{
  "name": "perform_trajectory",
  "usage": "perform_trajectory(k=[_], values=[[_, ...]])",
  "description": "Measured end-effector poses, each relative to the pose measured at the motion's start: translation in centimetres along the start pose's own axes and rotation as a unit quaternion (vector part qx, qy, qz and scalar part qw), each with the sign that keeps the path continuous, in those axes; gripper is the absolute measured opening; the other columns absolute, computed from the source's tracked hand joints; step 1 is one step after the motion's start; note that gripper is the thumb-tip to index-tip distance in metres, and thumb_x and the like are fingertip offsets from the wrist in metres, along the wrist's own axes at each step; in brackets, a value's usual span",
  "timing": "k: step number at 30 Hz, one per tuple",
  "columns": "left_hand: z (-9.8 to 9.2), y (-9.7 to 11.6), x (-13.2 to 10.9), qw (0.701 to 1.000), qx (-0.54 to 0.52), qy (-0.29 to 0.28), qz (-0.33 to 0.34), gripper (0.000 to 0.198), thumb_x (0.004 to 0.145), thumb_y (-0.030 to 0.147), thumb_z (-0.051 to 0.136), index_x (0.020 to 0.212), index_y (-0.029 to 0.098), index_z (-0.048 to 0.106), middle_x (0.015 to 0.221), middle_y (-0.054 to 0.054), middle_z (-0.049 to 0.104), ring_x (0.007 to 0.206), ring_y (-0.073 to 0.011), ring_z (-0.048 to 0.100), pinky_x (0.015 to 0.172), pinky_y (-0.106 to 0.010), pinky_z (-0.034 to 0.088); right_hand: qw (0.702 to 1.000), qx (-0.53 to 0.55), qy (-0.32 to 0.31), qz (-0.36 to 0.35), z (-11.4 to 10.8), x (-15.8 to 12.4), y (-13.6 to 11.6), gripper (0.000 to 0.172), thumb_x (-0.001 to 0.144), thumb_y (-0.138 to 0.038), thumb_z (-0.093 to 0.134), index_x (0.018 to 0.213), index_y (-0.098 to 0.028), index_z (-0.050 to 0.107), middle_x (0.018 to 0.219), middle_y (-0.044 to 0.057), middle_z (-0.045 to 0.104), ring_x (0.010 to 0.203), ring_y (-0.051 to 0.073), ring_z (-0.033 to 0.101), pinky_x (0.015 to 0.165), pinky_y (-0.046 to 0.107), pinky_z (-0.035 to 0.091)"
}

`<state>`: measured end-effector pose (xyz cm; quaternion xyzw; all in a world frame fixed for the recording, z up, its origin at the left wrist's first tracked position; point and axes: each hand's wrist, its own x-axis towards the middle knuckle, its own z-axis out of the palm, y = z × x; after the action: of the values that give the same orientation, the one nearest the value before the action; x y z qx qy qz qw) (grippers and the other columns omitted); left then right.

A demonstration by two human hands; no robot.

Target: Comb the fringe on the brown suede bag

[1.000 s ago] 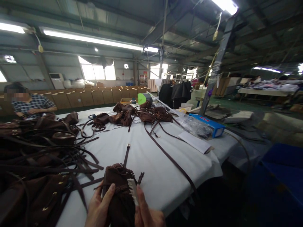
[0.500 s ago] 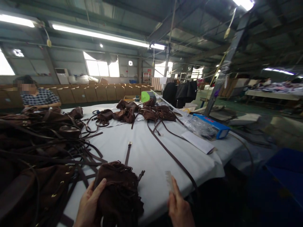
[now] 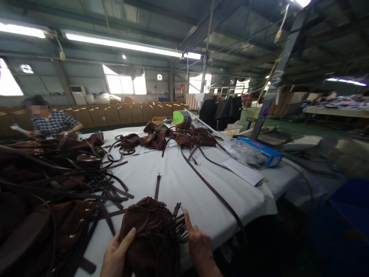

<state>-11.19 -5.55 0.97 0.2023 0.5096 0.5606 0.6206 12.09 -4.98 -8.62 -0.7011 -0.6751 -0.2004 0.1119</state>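
Brown suede, fringed, the bag lies at the near edge of the white-covered table in the head view. The left hand grips its left side, thumb pressed on top and the other fingers hidden behind it. The right hand is against the fringe on its right side, forefinger stretched out; I cannot tell whether it holds anything. A heap of brown bags and straps fills the left edge. A blue box sits near the right edge, and a person in a checked shirt is at the far left corner.

Cloth beyond fringed bag lies open; strap pile blocks left.
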Motion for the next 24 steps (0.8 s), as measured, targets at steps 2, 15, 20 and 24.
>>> perform_trajectory(k=[2, 15, 20, 24], values=[[0.1, -0.1, 0.2, 1.0, 0.002, -0.016, 0.005, 0.059, 0.07, 0.016, 0.074, 0.126, 0.017, 0.055, 0.092, -0.009, 0.076, 0.08, -0.0285, 0.073, 0.065, -0.032, 0.062, 0.999, -0.005, 0.032, 0.003, -0.9, 0.8, 0.7, 0.088, 0.073, 0.01, 0.041, 0.15, -0.022, 0.011, 0.058, -0.005, 0.057, 0.043, 0.013, 0.056, 0.042, 0.021, 0.043], [-9.5, 0.0, 3.9, 0.95, 0.26, 0.068, 0.157, 0.073, 0.054, 0.036, 0.086, 0.117, 0.016, 0.056, 0.052, 0.005, 0.059, 0.05, -0.0189, 0.059, 0.05, -0.024, 0.047, 0.948, 0.187, 0.184, -0.182, -3.3, 6.5, -4.3, 0.032, 0.091, -0.004, 0.038, 0.12, -0.008, 0.051, 0.066, 0.001, 0.06, 0.056, 0.013, 0.058, 0.055, 0.025, 0.044], [-4.6, 3.1, 2.9, 0.894, 0.32, 0.068, 0.306, 0.047, 0.074, 0.037, 0.07, 0.116, 0.017, 0.061, 0.084, -0.003, 0.065, 0.076, -0.0213, 0.064, 0.074, -0.028, 0.049, 0.942, 0.195, 0.156, -0.224, -2.4, 6.7, -5.2, 0.037, 0.093, -0.009, 0.035, 0.13, -0.006, 0.043, 0.084, 0.01, 0.066, 0.068, 0.018, 0.063, 0.063, 0.031, 0.051], [2.2, 3.2, 2.2, 0.87, 0.379, -0.082, 0.304, 0.032, 0.086, 0.033, 0.051, 0.112, 0.019, 0.063, 0.099, -0.01, 0.068, 0.092, -0.0241, 0.063, 0.085, -0.032, 0.046, 0.932, 0.22, 0.165, -0.238, -0.9, 6.4, -4.9, 0.047, 0.095, -0.015, 0.034, 0.141, -0.009, 0.029, 0.089, 0.012, 0.067, 0.075, 0.022, 0.065, 0.068, 0.035, 0.055]])
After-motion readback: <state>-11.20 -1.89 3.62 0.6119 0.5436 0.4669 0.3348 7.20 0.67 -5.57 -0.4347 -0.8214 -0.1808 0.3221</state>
